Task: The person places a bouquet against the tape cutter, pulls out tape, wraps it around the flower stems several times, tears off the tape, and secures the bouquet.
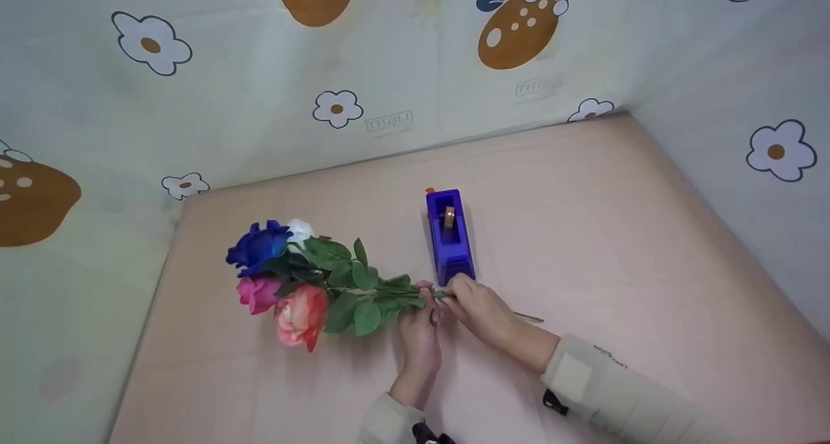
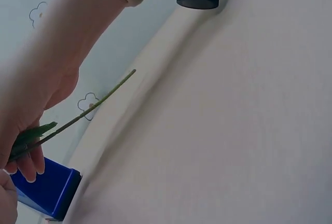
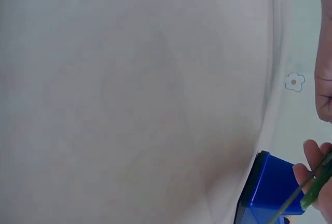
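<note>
Several roses, among them a blue rose [image 1: 259, 248], a magenta rose [image 1: 258, 293], a coral rose [image 1: 301, 315] and a white flower [image 1: 300, 233], lie bunched with their heads to the left. Their green stems [image 1: 389, 291] run right into both hands. My left hand [image 1: 420, 340] grips the bunch just below the leaves. Beside it, my right hand [image 1: 483, 311] pinches the bunch further down the stems. One thin stem [image 2: 96, 103] sticks out past the right hand. Just beyond the hands stands a blue tape dispenser [image 1: 451, 236] holding a small roll of tape [image 1: 449, 217].
A pale pinkish cover [image 1: 583, 236] lies over the table. Behind it and along the sides hang walls with printed flowers [image 1: 338, 109]. The dispenser's near end comes right up to the right hand's fingers in the head view.
</note>
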